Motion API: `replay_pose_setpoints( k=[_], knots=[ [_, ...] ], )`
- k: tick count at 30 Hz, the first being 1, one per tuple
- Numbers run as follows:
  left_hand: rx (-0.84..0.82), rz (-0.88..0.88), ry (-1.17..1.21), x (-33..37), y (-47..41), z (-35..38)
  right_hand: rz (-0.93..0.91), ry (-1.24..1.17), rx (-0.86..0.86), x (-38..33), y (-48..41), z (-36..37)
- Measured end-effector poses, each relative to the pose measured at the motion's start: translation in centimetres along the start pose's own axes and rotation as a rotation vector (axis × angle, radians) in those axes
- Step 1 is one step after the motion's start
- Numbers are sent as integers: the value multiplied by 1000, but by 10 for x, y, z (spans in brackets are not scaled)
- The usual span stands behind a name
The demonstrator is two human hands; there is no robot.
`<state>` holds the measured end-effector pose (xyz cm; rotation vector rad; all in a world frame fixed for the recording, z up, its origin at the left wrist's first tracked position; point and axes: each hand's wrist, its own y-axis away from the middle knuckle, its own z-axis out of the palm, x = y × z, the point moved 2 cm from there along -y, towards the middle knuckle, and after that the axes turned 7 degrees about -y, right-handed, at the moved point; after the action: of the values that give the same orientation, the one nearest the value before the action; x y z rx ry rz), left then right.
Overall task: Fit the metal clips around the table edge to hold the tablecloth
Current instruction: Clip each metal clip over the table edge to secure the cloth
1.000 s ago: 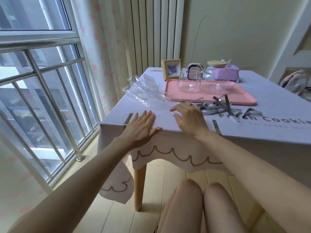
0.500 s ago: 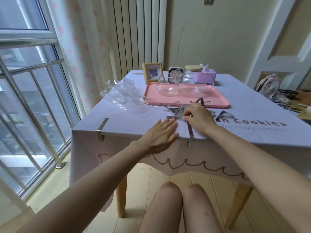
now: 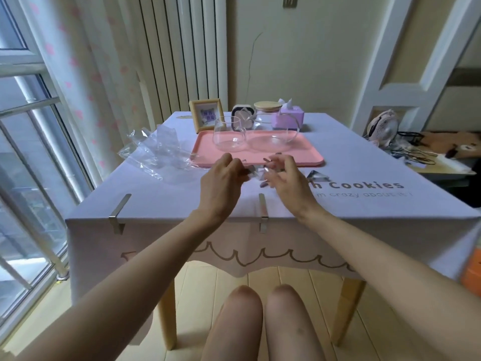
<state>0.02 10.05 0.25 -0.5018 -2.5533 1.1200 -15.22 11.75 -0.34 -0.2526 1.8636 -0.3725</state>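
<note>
A lavender tablecloth (image 3: 182, 199) covers the table. Two metal clips are fitted over its near edge, one at the left (image 3: 118, 213) and one in the middle (image 3: 263, 213). Loose metal clips (image 3: 254, 174) lie in a small pile just in front of the pink tray, mostly hidden by my fingers. My left hand (image 3: 222, 183) curls its fingertips onto the pile from the left. My right hand (image 3: 287, 179) pinches a clip end from the right. One more loose clip (image 3: 316, 175) lies to the right, by the printed word "Cookies".
A pink tray (image 3: 208, 149) holds two glass cups (image 3: 230, 136). Behind it stand a photo frame (image 3: 207, 117), a lidded glass jar (image 3: 266, 113) and a purple tissue box (image 3: 292, 117). Crumpled clear plastic (image 3: 156, 152) lies at the left. The window is on the left, and a fan (image 3: 385, 128) sits on a side desk to the right.
My view has swung right and risen. My left hand has left the cloth near the edge and reached forward to the clip pile beside my right hand.
</note>
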Motion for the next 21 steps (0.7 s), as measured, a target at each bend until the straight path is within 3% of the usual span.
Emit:
replay_pose_setpoints(
  k=[3,7,11,21],
  knots=[
    [-8,-229,91,-11,1,-2,-37,294,-121,13,21,2],
    [-36,-290,196,-10,4,0,-178,829,-437,29,26,10],
    [-87,-287,254,3,7,4,-97,886,-552,39,18,-6],
    [-128,-187,372,54,7,11,-60,869,-587,54,17,-62]
  ],
)
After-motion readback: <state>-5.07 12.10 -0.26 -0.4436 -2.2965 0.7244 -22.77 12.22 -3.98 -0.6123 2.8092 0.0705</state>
